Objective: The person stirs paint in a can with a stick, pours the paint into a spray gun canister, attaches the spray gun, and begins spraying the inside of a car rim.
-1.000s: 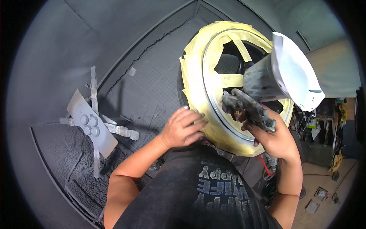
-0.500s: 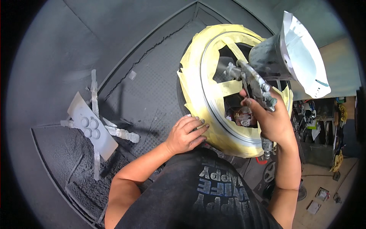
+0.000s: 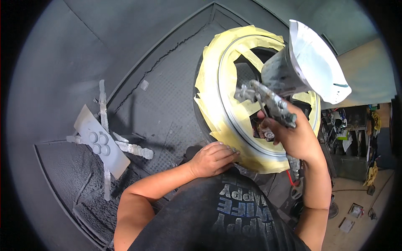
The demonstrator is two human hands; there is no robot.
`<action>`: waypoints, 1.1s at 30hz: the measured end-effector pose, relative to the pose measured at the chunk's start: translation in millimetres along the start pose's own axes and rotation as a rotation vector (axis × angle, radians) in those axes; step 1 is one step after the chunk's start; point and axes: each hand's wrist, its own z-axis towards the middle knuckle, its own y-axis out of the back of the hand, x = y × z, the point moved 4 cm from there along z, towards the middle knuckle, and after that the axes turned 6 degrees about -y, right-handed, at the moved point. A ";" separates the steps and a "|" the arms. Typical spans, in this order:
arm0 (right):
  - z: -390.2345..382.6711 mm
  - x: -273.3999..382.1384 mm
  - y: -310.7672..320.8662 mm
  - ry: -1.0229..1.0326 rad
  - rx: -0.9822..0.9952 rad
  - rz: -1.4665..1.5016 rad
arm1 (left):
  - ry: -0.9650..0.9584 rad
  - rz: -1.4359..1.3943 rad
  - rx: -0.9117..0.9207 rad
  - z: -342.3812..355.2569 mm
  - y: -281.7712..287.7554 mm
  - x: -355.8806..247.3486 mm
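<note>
My right hand (image 3: 302, 136) is wrapped round the handle of a paint-stained spray gun (image 3: 274, 103), held above the wheel. A stained cup with a wide, flared white liner (image 3: 320, 62) sits on top of the gun and hides part of the wheel behind it. The wheel (image 3: 212, 81) has its rim and spokes masked with yellow tape, leaving a bare silver ring round it; dark tyre shows at its left side. My left hand (image 3: 214, 159) is at the wheel's near edge, close to my body, fingers together and curled against the edge.
To the left, a pale panel (image 3: 113, 157) bearing several round caps rests on a tape-wrapped stand (image 3: 103, 100). Dark walls enclose the left and far sides. A red hose (image 3: 290, 178) hangs below the gun. Cluttered shelves (image 3: 354, 144) stand at the right, with small boxes (image 3: 346, 225) on the floor.
The wheel has turned slightly counterclockwise, and my left hand has slid right along its near edge. My right hand has brought the spray gun a little left and nearer.
</note>
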 end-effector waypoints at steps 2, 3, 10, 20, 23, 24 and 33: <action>8.3 -0.9 -0.8 0.029 -0.049 0.051 | -0.040 -0.050 0.028 -1.3 -2.1 -2.4; 11.0 1.1 -3.3 0.051 -0.090 0.106 | -0.072 -0.081 0.050 -2.1 -3.2 -2.2; -4.2 9.3 4.1 0.009 -0.087 0.070 | -0.073 0.019 -0.017 -1.4 30.6 16.8; -5.0 3.5 -5.1 0.054 0.054 -0.037 | 0.097 0.136 -0.026 -7.2 35.7 42.4; 4.6 11.6 -4.6 -0.025 -0.048 0.021 | 0.093 0.132 -0.044 -8.3 28.0 33.6; 8.8 12.0 -2.8 -0.040 -0.071 0.035 | 0.093 0.133 -0.052 -8.9 26.0 30.8; 15.3 8.5 8.6 0.025 -0.106 0.035 | 0.046 0.062 -0.037 -5.5 12.4 17.4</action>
